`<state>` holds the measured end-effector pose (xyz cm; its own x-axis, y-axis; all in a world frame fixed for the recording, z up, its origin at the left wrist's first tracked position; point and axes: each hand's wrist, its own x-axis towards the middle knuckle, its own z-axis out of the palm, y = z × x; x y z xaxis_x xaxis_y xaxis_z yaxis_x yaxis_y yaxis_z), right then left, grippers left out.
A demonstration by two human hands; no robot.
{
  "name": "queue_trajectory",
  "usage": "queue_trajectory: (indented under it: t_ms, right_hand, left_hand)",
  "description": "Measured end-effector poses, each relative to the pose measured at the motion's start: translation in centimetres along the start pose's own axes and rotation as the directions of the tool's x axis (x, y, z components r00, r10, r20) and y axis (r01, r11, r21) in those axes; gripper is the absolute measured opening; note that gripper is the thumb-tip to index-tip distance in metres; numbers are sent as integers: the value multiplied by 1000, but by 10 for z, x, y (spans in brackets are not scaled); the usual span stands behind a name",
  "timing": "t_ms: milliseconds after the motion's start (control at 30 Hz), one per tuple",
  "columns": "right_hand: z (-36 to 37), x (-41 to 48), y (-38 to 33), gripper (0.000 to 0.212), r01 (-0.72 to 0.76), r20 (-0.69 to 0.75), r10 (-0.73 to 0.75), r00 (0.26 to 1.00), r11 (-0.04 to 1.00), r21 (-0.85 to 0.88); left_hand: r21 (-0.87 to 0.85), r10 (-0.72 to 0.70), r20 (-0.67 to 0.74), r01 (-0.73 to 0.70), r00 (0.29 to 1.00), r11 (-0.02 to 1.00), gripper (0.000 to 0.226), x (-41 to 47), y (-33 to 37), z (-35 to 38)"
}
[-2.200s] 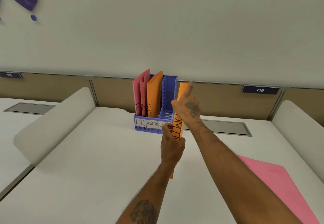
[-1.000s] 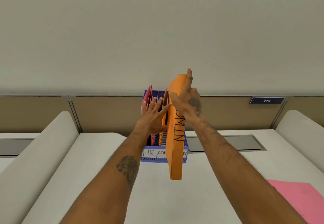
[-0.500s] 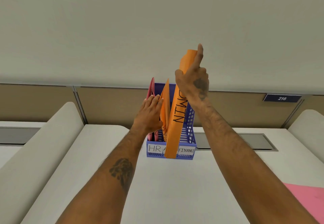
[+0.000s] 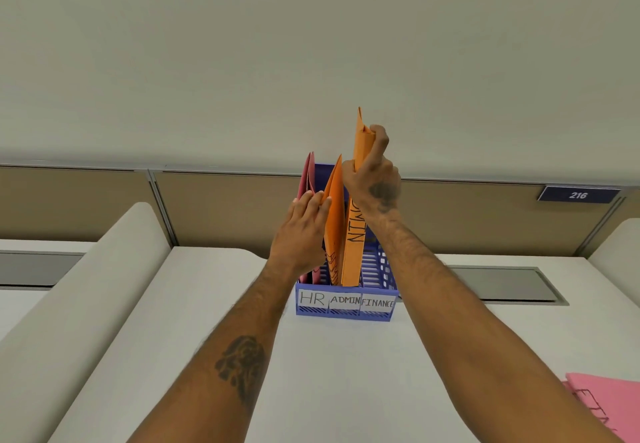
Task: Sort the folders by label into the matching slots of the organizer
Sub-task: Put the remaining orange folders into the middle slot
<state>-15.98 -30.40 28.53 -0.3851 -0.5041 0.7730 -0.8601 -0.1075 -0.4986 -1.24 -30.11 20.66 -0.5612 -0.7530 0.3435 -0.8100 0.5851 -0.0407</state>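
Desk (image 4: 346, 390) surface, white and broad, fills the lower half of the view, with a pale wall (image 4: 311, 44) above it and a tan partition (image 4: 225, 207) running between the two. A rounded white divider (image 4: 86, 286) rises on the left side of the desk. A grey recessed cover (image 4: 502, 285) lies in the desk to the right of the organizer, and a dark plate reading 216 (image 4: 577, 195) hangs on the partition above it.

Near the back of the desk stands the blue organizer (image 4: 346, 314), its front bearing three labels: HR (image 4: 311, 298), ADMIN (image 4: 344, 300) and FINANCE (image 4: 377, 303). Pink folders (image 4: 309, 174) stand in the HR slot. An orange folder (image 4: 335, 220) leans in the ADMIN slot.

The right hand (image 4: 372, 179) grips a second orange folder (image 4: 353, 255) near its top, fingers curled round it. That folder is upright, lettered ADMIN down its face, and its lower edge sits just above the front wall over the ADMIN label; whether it touches the slot floor I cannot tell. The left hand (image 4: 304, 227) is flat, its straight fingers pressing against the left face of the standing orange folder.

A pink folder (image 4: 609, 404) lies flat at the desk's near right corner.
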Motion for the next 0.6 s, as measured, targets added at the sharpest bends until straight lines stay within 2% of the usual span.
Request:
queue_trajectory:
  t_ms: [467,600]
  right_hand:
    - [23,-14,20,63,-9,-81,19,997,993,120]
    - [27,-25,26,62,29,-93,-15,996,988,151]
  left_hand:
    - [-2,8,-26,-8,1000,1000,99,1,5,3]
    - [-1,13,-37,-13,999,1000,98,2,5,3]
